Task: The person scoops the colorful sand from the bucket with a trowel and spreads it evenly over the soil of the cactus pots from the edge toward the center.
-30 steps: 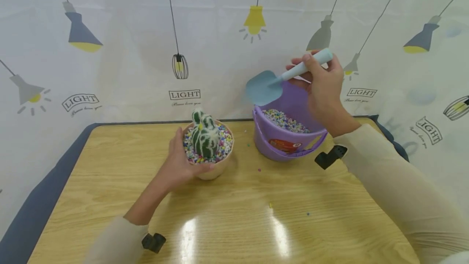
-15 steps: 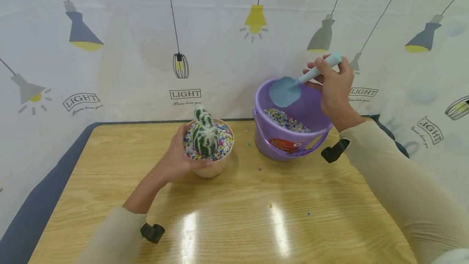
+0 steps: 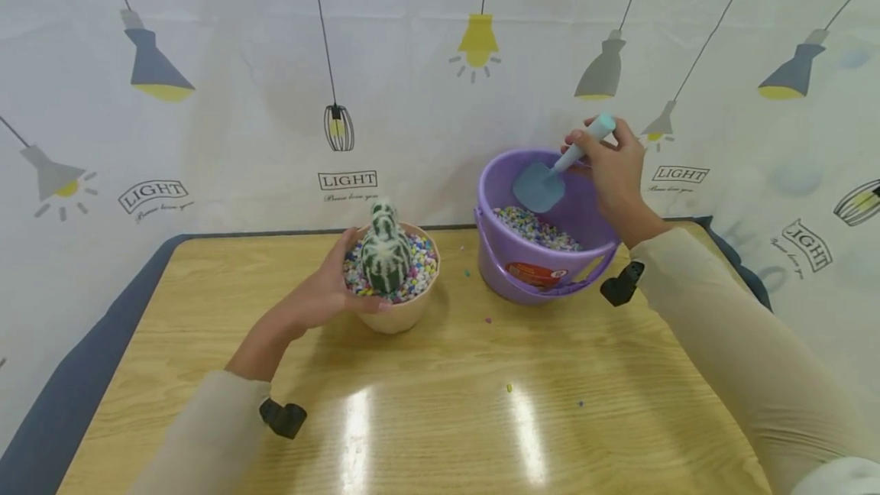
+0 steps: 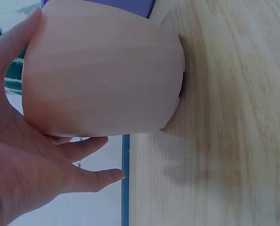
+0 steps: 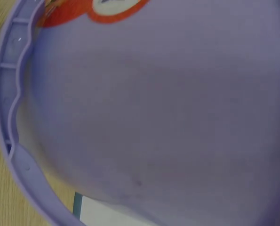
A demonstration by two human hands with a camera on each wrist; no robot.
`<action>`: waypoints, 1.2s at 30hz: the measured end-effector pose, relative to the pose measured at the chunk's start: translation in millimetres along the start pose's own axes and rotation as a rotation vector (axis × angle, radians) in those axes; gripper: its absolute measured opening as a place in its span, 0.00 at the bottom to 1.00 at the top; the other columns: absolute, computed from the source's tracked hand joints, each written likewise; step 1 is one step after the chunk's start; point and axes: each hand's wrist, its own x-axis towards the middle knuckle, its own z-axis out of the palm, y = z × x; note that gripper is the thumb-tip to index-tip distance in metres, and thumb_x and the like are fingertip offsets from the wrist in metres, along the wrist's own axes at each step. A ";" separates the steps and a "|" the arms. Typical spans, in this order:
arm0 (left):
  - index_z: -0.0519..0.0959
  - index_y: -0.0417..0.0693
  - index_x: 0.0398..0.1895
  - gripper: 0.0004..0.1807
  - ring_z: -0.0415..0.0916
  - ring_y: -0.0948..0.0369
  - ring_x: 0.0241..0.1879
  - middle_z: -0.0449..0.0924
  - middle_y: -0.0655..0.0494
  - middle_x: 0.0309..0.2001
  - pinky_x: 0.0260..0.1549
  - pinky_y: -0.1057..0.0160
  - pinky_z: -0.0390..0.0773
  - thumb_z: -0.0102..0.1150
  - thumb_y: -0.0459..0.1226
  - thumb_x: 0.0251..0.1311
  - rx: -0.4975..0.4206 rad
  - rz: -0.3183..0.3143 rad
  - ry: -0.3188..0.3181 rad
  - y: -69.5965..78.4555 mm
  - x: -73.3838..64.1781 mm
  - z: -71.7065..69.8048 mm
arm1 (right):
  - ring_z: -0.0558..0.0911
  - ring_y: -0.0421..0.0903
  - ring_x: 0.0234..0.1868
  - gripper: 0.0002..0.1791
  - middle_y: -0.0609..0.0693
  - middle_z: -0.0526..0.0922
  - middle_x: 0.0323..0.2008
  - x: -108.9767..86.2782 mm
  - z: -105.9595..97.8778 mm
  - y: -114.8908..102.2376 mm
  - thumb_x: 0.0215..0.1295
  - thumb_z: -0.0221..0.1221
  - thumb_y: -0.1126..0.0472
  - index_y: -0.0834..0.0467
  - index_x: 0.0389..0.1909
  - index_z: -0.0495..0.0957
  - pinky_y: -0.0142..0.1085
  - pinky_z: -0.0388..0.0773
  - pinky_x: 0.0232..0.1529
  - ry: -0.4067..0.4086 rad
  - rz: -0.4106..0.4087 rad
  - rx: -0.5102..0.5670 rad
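My left hand point(image 3: 312, 300) holds a peach plant pot point(image 3: 395, 319) by its left side, the thumb across the front. In it a green-and-white cactus point(image 3: 385, 258) stands amid multicoloured pebbles point(image 3: 422, 258). In the left wrist view the thumb lies at the rim of the pot point(image 4: 102, 70) and two fingers stick out past its side. My right hand point(image 3: 615, 174) grips the handle of a light-blue trowel point(image 3: 539, 188), whose blade points down inside a purple bucket point(image 3: 491, 258), close over the pebbles point(image 3: 532, 228) there. The right wrist view is filled by the bucket's wall point(image 5: 154, 103).
The bucket's handle point(image 3: 584, 281) hangs down at its front. A few stray pebbles, such as a pink one point(image 3: 488, 320), lie on the wooden table point(image 3: 426, 403). A white curtain point(image 3: 412, 82) printed with lamps rises behind the table's back edge.
The trowel has moved right from beside the bucket's rim, then down into the bucket with its handle tipped more upright. My left hand stays on the pot, and the cactus leans less to the left.
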 end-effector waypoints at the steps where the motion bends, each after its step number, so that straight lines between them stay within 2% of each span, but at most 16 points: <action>1: 0.33 0.54 0.78 0.68 0.50 0.42 0.72 0.46 0.45 0.75 0.70 0.39 0.49 0.77 0.42 0.44 0.002 -0.004 -0.003 -0.2 0.1 -0.6 | 0.87 0.50 0.37 0.12 0.52 0.87 0.32 0.7 -0.5 1.1 0.61 0.65 0.66 0.60 0.44 0.76 0.40 0.85 0.38 -0.001 0.005 -0.008; 4: 0.30 0.53 0.78 0.69 0.48 0.42 0.73 0.42 0.45 0.76 0.70 0.38 0.47 0.76 0.43 0.45 0.004 -0.005 -0.013 -0.4 0.0 -1.7 | 0.86 0.50 0.39 0.10 0.51 0.87 0.32 2.3 -1.2 3.9 0.62 0.64 0.67 0.58 0.42 0.77 0.39 0.85 0.38 -0.002 0.017 -0.021; 8: 0.34 0.52 0.78 0.67 0.50 0.43 0.72 0.46 0.45 0.75 0.70 0.38 0.49 0.76 0.41 0.44 0.009 0.006 0.008 1.5 -1.0 1.0 | 0.86 0.48 0.39 0.10 0.50 0.87 0.32 3.7 -2.1 7.6 0.61 0.64 0.67 0.59 0.43 0.76 0.38 0.85 0.38 -0.017 0.027 -0.047; 11: 0.40 0.48 0.77 0.62 0.53 0.43 0.70 0.51 0.42 0.72 0.69 0.39 0.53 0.75 0.38 0.44 0.033 0.050 0.068 4.9 -4.1 8.1 | 0.86 0.47 0.39 0.12 0.50 0.86 0.32 3.8 -1.7 10.2 0.61 0.65 0.66 0.61 0.44 0.76 0.36 0.85 0.37 -0.039 0.026 -0.096; 14: 0.45 0.46 0.75 0.58 0.52 0.43 0.68 0.51 0.39 0.70 0.66 0.37 0.57 0.74 0.39 0.45 0.091 0.077 0.159 8.3 -8.7 19.0 | 0.85 0.45 0.40 0.14 0.47 0.86 0.32 3.2 -0.5 12.1 0.60 0.66 0.64 0.60 0.45 0.76 0.34 0.84 0.36 -0.058 0.012 -0.193; 18: 0.41 0.52 0.76 0.64 0.51 0.41 0.68 0.43 0.37 0.72 0.63 0.34 0.60 0.76 0.52 0.43 0.179 -0.013 0.273 10.7 -13.7 34.5 | 0.84 0.40 0.39 0.16 0.42 0.84 0.32 3.9 -0.3 14.4 0.60 0.67 0.61 0.60 0.47 0.76 0.32 0.83 0.37 -0.072 -0.004 -0.341; 20: 0.37 0.54 0.77 0.68 0.53 0.39 0.68 0.40 0.38 0.73 0.62 0.34 0.61 0.75 0.57 0.41 0.200 -0.067 0.309 11.1 -15.3 40.0 | 0.83 0.36 0.39 0.17 0.40 0.83 0.32 4.8 -0.5 15.6 0.60 0.67 0.59 0.60 0.48 0.77 0.32 0.83 0.38 -0.081 -0.007 -0.404; 23: 0.35 0.56 0.77 0.71 0.57 0.38 0.67 0.40 0.39 0.74 0.61 0.34 0.64 0.75 0.61 0.38 0.202 -0.099 0.346 11.0 -15.8 43.7 | 0.82 0.35 0.40 0.20 0.39 0.82 0.34 5.7 -1.2 16.7 0.61 0.66 0.57 0.61 0.51 0.75 0.31 0.83 0.38 -0.096 -0.009 -0.467; 26: 0.39 0.57 0.77 0.69 0.57 0.39 0.66 0.42 0.39 0.73 0.61 0.34 0.63 0.77 0.59 0.37 0.180 -0.082 0.350 11.8 -15.3 42.7 | 0.83 0.37 0.42 0.21 0.40 0.82 0.35 5.8 -1.9 16.5 0.63 0.64 0.56 0.62 0.52 0.73 0.32 0.83 0.39 -0.121 -0.016 -0.497; 30: 0.43 0.53 0.76 0.66 0.56 0.41 0.66 0.44 0.38 0.71 0.62 0.34 0.61 0.78 0.56 0.38 0.171 -0.050 0.328 12.5 -13.4 38.5 | 0.83 0.43 0.43 0.16 0.44 0.82 0.35 5.6 -2.8 16.3 0.67 0.60 0.59 0.62 0.50 0.71 0.31 0.82 0.40 -0.183 -0.021 -0.498; 36: 0.44 0.51 0.76 0.65 0.54 0.41 0.67 0.45 0.37 0.71 0.63 0.33 0.59 0.78 0.53 0.38 0.168 -0.038 0.284 9.0 -7.7 32.5 | 0.84 0.43 0.37 0.11 0.48 0.84 0.34 5.9 -3.2 20.1 0.68 0.58 0.63 0.61 0.47 0.69 0.31 0.81 0.36 -0.313 -0.045 -0.577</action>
